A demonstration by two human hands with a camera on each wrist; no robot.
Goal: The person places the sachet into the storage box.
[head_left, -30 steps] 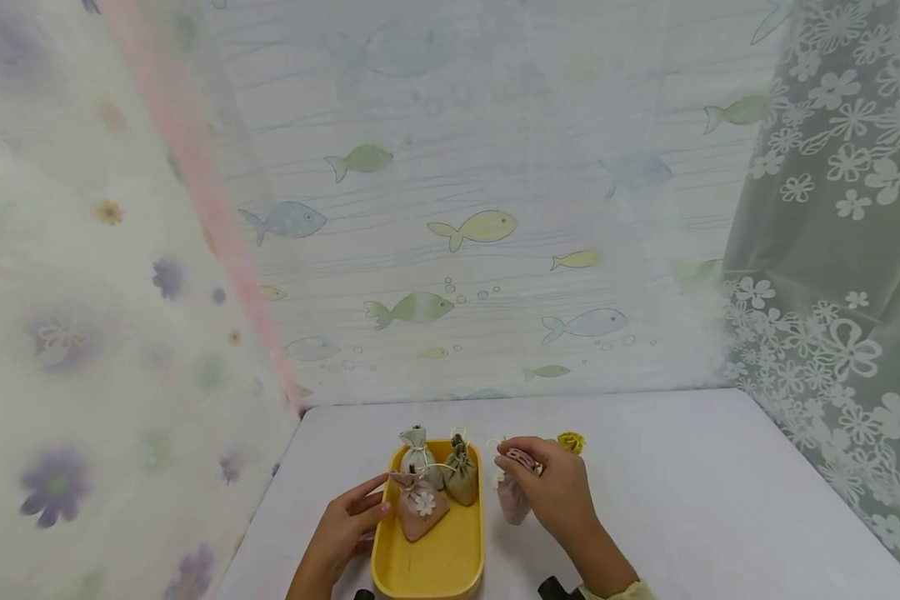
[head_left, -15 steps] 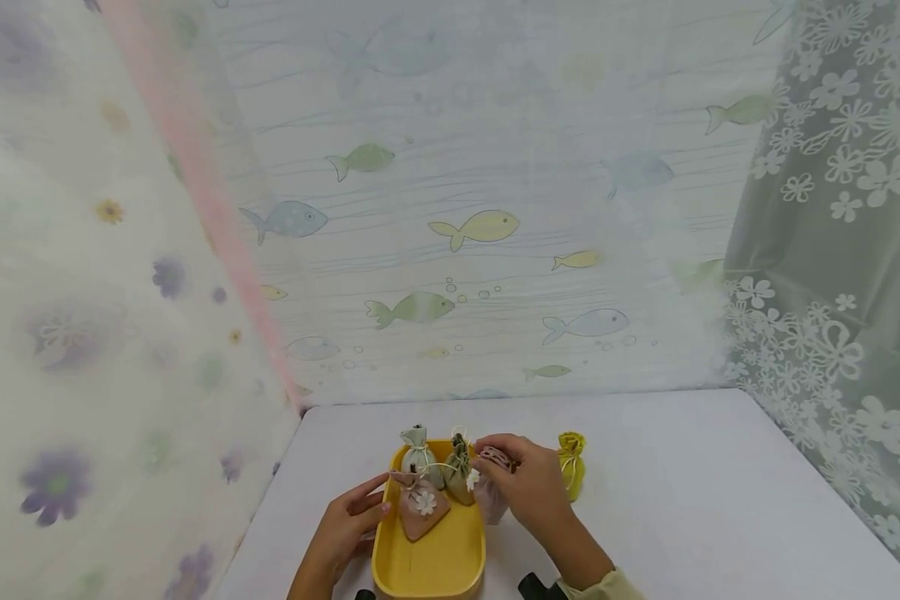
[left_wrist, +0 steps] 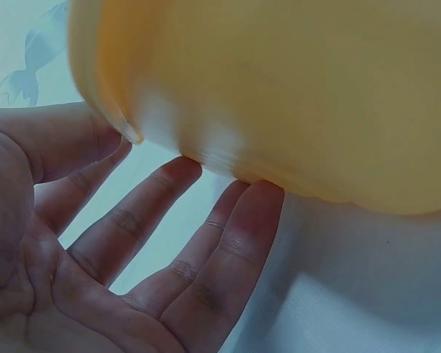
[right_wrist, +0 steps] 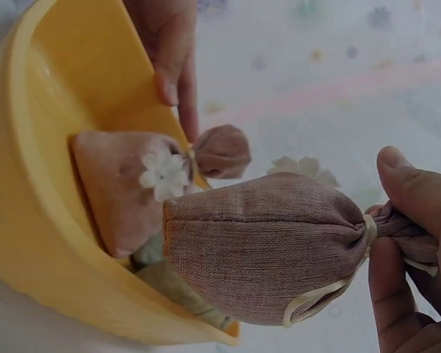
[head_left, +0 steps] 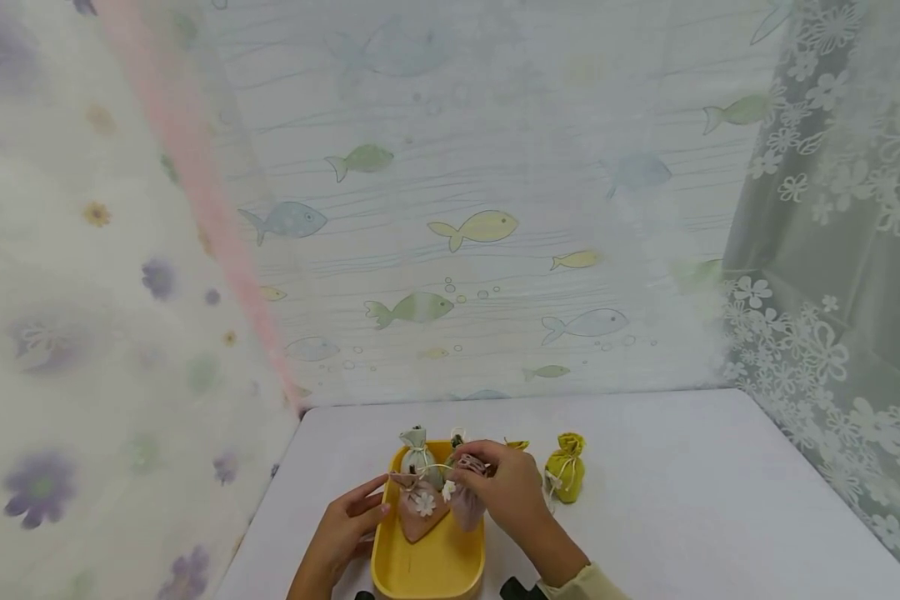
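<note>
My right hand [head_left: 516, 492] pinches a dusty-mauve drawstring pouch [right_wrist: 261, 246] by its gathered neck, thumb and fingers at the cream cord. In the head view this pouch overlaps the right side of a yellow tray [head_left: 427, 573]. At the tray's left side is my left hand [head_left: 341, 525]. Its thumb meets the rim and its fingertips [left_wrist: 253, 209] bear on the outer wall. Inside lie a pink pouch [head_left: 416, 523] with a white flower and a pale grey-green pouch [head_left: 414, 446]. An olive pouch [right_wrist: 180, 290] there is mostly hidden behind the mauve one.
A yellow-green pouch [head_left: 568, 475] stands on the white table [head_left: 667, 500], right of the tray. Another yellow top [head_left: 519, 445] peeks out behind my right hand. Fish-patterned sheeting [head_left: 487, 342] hangs along the table's far edge, and flowered sheeting [head_left: 150, 417] on the left.
My right hand has carried the mauve pouch leftward, from beside the tray to over its right part. More of the yellow-green pouches now shows. The left hand and tray have stayed put.
</note>
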